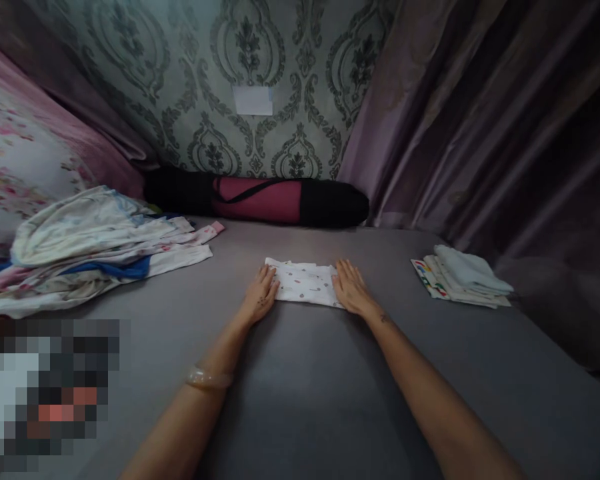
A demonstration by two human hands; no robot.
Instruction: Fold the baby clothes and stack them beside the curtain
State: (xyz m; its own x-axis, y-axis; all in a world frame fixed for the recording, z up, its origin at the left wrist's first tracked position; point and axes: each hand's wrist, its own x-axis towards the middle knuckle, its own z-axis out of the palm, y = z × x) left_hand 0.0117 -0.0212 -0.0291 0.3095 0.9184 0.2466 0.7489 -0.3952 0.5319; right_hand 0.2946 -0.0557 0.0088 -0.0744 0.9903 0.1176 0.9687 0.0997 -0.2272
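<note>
A white garment (305,283) with a small scattered print lies folded into a flat rectangle on the grey bed sheet (310,373). On its left end rests my left hand (261,293), fingers stretched out and palm down. My right hand (351,287) lies flat over the right end, fingers extended. Neither hand grips the cloth; both touch its edges. What kind of garment it is, the folds do not show.
A loose heap of clothes (105,233) lies at the left. To the right sits a small stack of folded clothes (463,277). A long black and maroon bag (257,200) stretches along the wall. Purple curtains (470,120) hang at the right. A blurred patch covers the lower left.
</note>
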